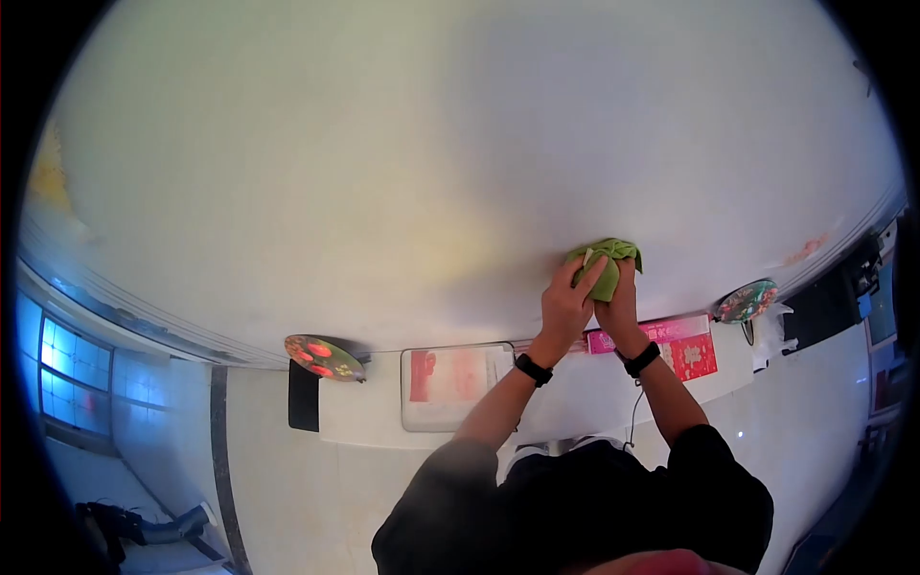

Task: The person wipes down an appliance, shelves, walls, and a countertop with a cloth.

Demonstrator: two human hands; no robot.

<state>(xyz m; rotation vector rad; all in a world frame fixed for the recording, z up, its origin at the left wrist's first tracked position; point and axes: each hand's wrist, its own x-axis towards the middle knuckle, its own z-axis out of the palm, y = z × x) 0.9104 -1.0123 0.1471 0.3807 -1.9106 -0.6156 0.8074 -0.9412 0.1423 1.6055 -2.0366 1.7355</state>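
Gripping a green cloth (618, 251) between both hands, a person in a black shirt (632, 513) reaches up toward a broad pale wall (287, 192). The left hand (568, 299) is closed on the cloth from the left, its fingers laid across the front of the bunched fabric. The right hand (618, 295) is closed on it from the right; some of its fingers are hidden by the folds. The cloth sits at the fingertips of both hands, a loose fold spilling above the grip; whether it touches the wall cannot be told.

Below the grip, a pink box (682, 328) lies partly behind the right wrist, with a red packet (694, 358) just beside it. Lower and to the left of the grip rests a clear-edged tray (458, 383) with red markings. Well apart on either side are two decorated oval plates, one left (324, 357) and one right (746, 302). A black band circles each wrist, just below the hands.
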